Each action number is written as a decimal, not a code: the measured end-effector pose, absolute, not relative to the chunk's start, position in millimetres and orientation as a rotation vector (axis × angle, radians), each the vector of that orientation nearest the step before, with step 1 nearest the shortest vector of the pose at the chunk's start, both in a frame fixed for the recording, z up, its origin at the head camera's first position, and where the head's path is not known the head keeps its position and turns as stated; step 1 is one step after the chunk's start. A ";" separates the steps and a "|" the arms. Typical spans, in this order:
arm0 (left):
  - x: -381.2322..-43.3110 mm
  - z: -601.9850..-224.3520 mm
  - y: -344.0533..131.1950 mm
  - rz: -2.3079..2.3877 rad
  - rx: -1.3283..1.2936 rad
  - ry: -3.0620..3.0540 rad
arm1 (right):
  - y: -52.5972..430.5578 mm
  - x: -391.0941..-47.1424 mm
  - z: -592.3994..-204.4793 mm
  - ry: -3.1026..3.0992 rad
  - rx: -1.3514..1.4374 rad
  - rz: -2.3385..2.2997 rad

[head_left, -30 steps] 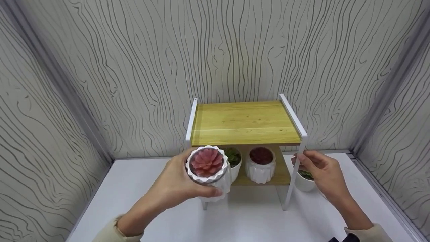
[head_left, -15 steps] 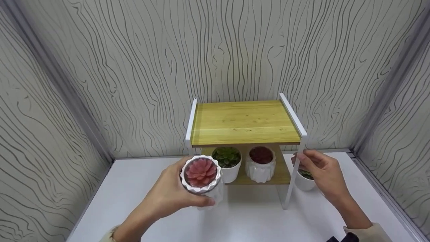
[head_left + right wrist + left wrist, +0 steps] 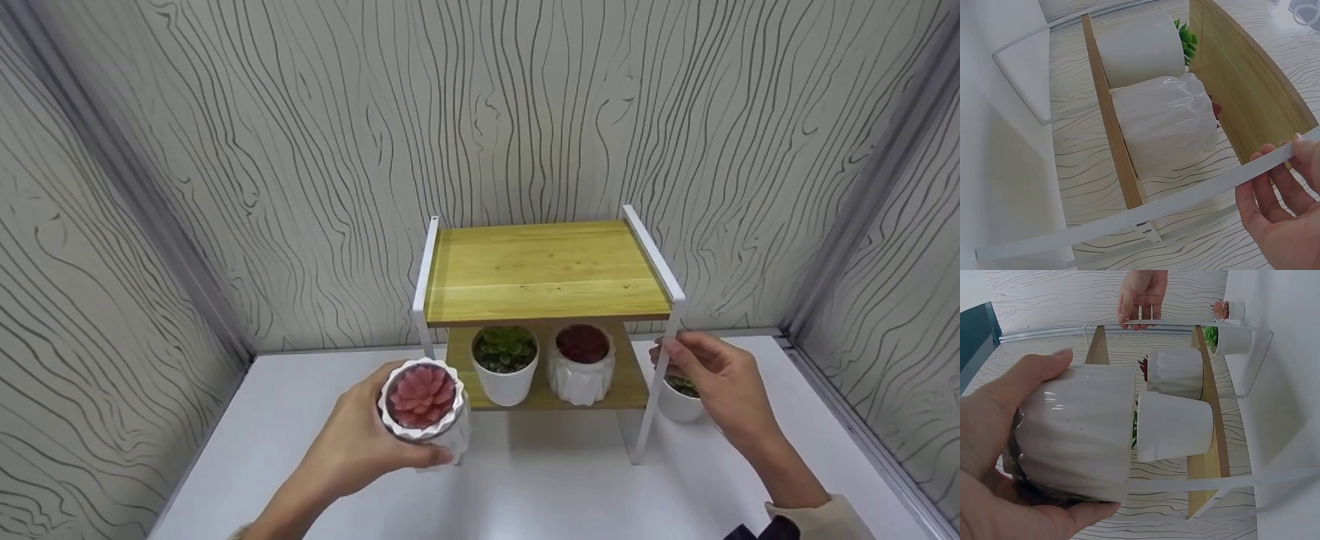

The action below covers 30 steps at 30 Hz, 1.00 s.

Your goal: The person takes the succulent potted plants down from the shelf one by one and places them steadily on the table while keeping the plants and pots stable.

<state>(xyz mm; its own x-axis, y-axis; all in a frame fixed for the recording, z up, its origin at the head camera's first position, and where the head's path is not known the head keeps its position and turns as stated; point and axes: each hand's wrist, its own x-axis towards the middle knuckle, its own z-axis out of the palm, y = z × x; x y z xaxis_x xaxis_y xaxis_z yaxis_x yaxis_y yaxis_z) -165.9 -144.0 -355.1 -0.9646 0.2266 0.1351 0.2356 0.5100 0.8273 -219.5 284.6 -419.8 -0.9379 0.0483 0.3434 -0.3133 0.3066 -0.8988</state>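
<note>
In the head view my left hand (image 3: pixel 349 442) grips a white fluted pot (image 3: pixel 1081 427) holding a pink-red succulent (image 3: pixel 421 397). It is held in the air in front of the left end of a small two-tier shelf (image 3: pixel 551 277). My right hand (image 3: pixel 727 390) pinches the shelf's white front right post (image 3: pixel 652 412) between thumb and fingers. On the lower board stand a smooth white pot with a green succulent (image 3: pixel 507 371) and, to its right, a fluted white pot with a dark red succulent (image 3: pixel 583 367).
Behind my right hand, a white pot with a green succulent (image 3: pixel 680 401) stands on the white table (image 3: pixel 562 502). The left wrist view also shows a small pot with a pink succulent (image 3: pixel 1233 310) there. Wood-grain patterned walls (image 3: pixel 510 112) enclose the table.
My left hand has moved left and toward me with the fluted pot, uncovering the green succulent on the lower board. The right hand has stayed on the post.
</note>
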 end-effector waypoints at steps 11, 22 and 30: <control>-169.0 -369.5 -160.4 -1.474 -0.330 -2.714 | 283.5 -219.4 -419.8 -2.260 0.258 1.675; -176.3 -384.1 -167.9 -1.419 -0.215 -2.723 | 283.1 -219.4 -418.8 -2.259 0.227 1.701; -187.3 -399.2 -176.7 -1.450 -0.107 -2.714 | 283.0 -218.4 -420.0 -2.291 0.200 1.656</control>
<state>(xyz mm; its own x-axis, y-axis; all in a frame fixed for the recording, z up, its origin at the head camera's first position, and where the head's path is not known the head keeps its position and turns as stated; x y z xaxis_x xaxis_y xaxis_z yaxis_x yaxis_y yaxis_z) -187.3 -176.7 -399.2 -0.9957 0.0316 0.0874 0.0902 0.5545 0.8273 -218.4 283.0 -420.0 -0.9433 0.0655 0.3255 -0.2886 0.3231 -0.9013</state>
